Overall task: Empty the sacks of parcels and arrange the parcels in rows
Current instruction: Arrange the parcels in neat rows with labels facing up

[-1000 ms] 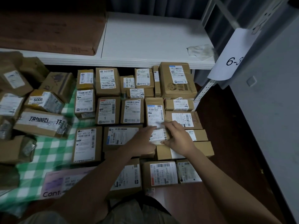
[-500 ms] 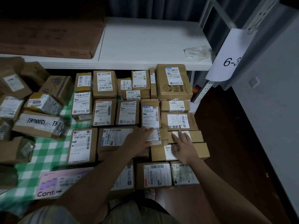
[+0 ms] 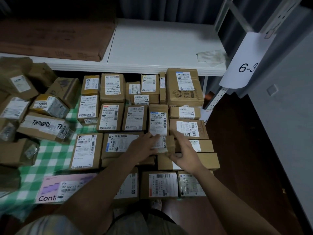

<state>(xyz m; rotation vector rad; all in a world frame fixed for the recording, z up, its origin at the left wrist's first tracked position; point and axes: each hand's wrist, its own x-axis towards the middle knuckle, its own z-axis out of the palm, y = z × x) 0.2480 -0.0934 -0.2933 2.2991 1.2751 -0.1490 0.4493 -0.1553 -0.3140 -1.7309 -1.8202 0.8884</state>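
Note:
Several brown cardboard parcels with white labels lie in rows on the floor, among them a tall parcel and a large carton at the back. A small parcel sits in the middle of the rows between my hands. My left hand holds its left end, fingers on the label. My right hand grips its right end, fingers over the top and thumb at the front edge. A green checked sack lies flat at the left under loose parcels.
An untidy pile of parcels covers the left side. A pink parcel lies near my knees. A white shelf overhangs the back row, carrying a flat brown carton. A "6-3" tag and a grey panel stand right.
Half a second ago both hands lay flat on the rows; now they close on the small parcel from either side, and the right hand has shifted up and left.

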